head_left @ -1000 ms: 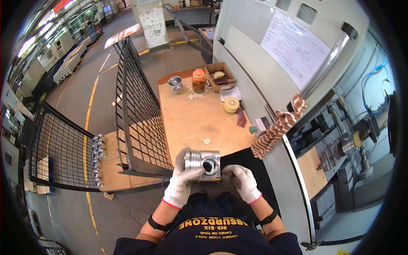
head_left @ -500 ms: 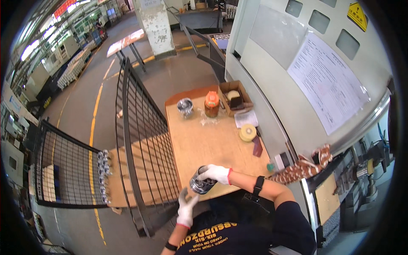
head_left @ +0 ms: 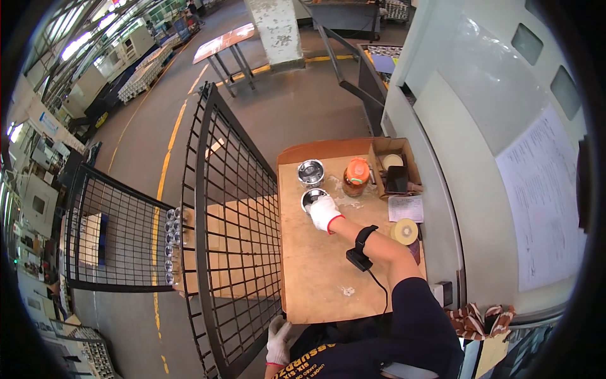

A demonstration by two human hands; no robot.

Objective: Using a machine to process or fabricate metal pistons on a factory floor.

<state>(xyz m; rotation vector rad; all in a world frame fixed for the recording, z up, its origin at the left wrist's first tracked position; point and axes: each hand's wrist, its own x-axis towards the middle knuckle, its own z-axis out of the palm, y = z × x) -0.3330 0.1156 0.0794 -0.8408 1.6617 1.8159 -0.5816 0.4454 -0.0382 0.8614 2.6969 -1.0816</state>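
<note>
My right hand (head_left: pixel 326 213), in a white glove with a red cuff, is reached out over the tabletop. Its fingers are closed on the rim of a shiny round metal part (head_left: pixel 307 201), hollow like a cup; they partly cover it. Just beyond stands a similar shiny metal part (head_left: pixel 310 172), upright on the wooden table (head_left: pixel 334 265). Down at the table's near left corner is my left hand (head_left: pixel 278 341), also gloved, holding nothing, thumb and fingers apart, close to the black mesh fence.
An orange-lidded bottle (head_left: pixel 356 177) and a cardboard box (head_left: pixel 404 165) occupy the far right of the table, with a paper slip and a yellow tape roll (head_left: pixel 405 232) nearer. Black mesh fencing (head_left: pixel 237 252) borders the left; a grey machine cabinet (head_left: pixel 442 221) the right. Several metal parts (head_left: pixel 172 246) line a lower board.
My right hand has carried the metal part away from my body to the far side of the table, beside the other part. The left hand has let go and dropped back; the view has shifted.
</note>
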